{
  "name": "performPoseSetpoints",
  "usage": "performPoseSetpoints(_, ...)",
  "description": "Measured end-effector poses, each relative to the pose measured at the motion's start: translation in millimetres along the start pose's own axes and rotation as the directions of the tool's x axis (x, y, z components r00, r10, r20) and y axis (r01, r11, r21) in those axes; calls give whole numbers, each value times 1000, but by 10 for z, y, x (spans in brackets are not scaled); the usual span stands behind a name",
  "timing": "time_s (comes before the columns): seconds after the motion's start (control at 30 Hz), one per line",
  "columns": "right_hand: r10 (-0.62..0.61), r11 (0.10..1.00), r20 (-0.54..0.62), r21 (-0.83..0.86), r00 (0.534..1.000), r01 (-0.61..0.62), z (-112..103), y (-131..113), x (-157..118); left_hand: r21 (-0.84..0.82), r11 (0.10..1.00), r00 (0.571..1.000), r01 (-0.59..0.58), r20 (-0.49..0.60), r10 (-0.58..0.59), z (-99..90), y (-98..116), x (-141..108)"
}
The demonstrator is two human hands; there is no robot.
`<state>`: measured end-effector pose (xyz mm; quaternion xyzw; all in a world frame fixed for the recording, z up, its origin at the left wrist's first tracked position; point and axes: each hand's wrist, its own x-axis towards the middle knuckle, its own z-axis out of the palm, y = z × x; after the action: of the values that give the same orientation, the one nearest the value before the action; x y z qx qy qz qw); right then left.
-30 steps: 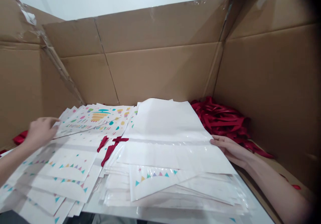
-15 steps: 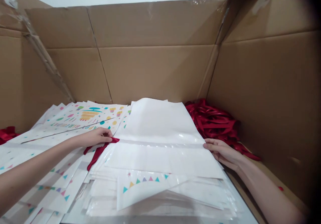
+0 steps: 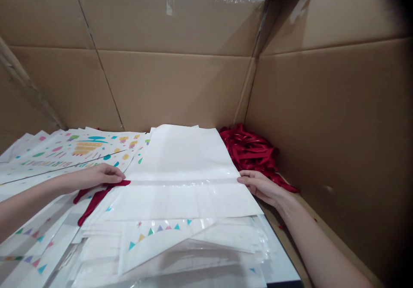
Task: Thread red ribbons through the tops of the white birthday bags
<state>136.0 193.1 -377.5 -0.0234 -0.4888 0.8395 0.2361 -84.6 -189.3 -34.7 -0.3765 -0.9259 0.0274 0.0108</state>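
Observation:
A white plastic sheet (image 3: 190,154) lies on top of a stack of similar printed sheets (image 3: 151,240), with a shiny band running across its middle. At the left end of that band, my left hand (image 3: 105,175) is closed, fingers pinching a dark red ribbon (image 3: 93,204). One short end of the ribbon points toward the sheet; the rest hangs down to the left. My right hand (image 3: 258,185) pinches the sheet's right edge at the other end of the band. Whether anything else is between the right fingers is hidden.
Cardboard walls (image 3: 174,81) enclose the back and sides. Behind my right hand lies a heap of red ribbons (image 3: 251,150). To the left, printed party sheets (image 3: 74,148) with "Happy Birthday" lettering overlap, a thin dark line crossing them.
The view has turned right, so everything appears farther left. Both hands keep nearly the same places at the sheet's two edges, the ribbon still in my left fingers.

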Motion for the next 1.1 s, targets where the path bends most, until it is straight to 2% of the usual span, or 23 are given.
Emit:
performPoseSetpoints(0.1, 2, 999, 13, 48, 1000, -3, -18, 24, 21, 13, 1000, 991, -7, 136, 5, 19, -20, 58)
performPoseSetpoints(0.2, 0, 997, 24, 77, 1000, -2, -46, 36, 41, 29, 999, 994, 15, 109, -18, 32, 16, 79)
performPoseSetpoints(0.37, 10, 996, 79, 85, 997, -16, -87, 12, 42, 54, 998, 998, -40, -48, 42, 145, 228, 41)
performPoseSetpoints(0.5, 29, 998, 97, 47, 995, -33, -118, -11, 37, 151, 988, 999, -44, -4, 45, 231, 314, 42)
performPoseSetpoints(0.63, 38, 998, 111, 43, 993, -43, -145, -1, 36, 157, 988, 998, -5, 60, -5, 174, 250, 48)
performPoseSetpoints(0.73, 43, 998, 127, 49, 991, -49, -147, 13, 26, 100, 995, 994, -8, 109, -3, 76, 215, 5)
performPoseSetpoints(0.87, 45, 998, 134, 43, 990, -51, -135, 20, 21, -41, 996, 983, 76, 169, -68, -49, 239, -87)
performPoseSetpoints(1.0, 45, 996, 141, 74, 989, -55, -148, 44, 44, -250, 960, 964, 126, 260, -58, -125, 212, -136)
performPoseSetpoints(1.1, 55, 994, 153, 89, 987, -69, -175, 76, 71, -330, 929, 956, 166, 286, -69, -135, 143, -134)
